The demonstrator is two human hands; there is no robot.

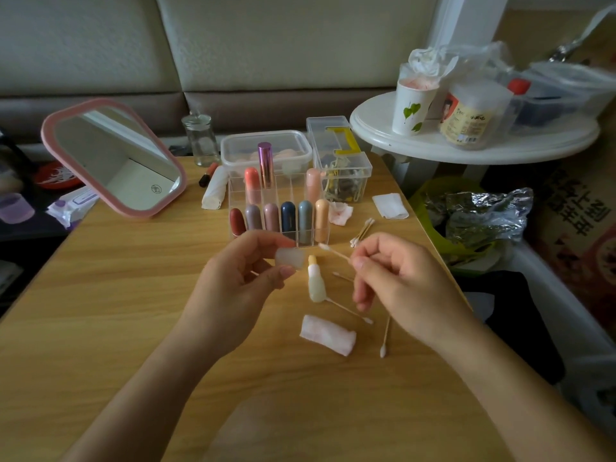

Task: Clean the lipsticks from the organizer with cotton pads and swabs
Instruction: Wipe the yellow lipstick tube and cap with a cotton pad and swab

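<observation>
My left hand (246,271) pinches a translucent white lipstick cap (290,257) above the wooden table (100,295). A cotton swab (333,251) is gripped in my right hand (393,278), its tip pointing at the cap's open end. The uncapped lipstick (316,281), pale with a yellow tip, lies on the table between my hands. Behind it stands the clear acrylic organizer (238,191) holding several coloured lipsticks. A folded cotton pad (328,334) lies in front, with used swabs (350,310) beside it.
A pink-framed mirror (113,155) leans at the left. Behind the organizer are a glass jar (200,140), a lidded plastic tub (266,146) and a clear box (340,161). More swabs (362,231) and pads (390,205) lie at the right. A white round side table (466,141) carries a paper cup.
</observation>
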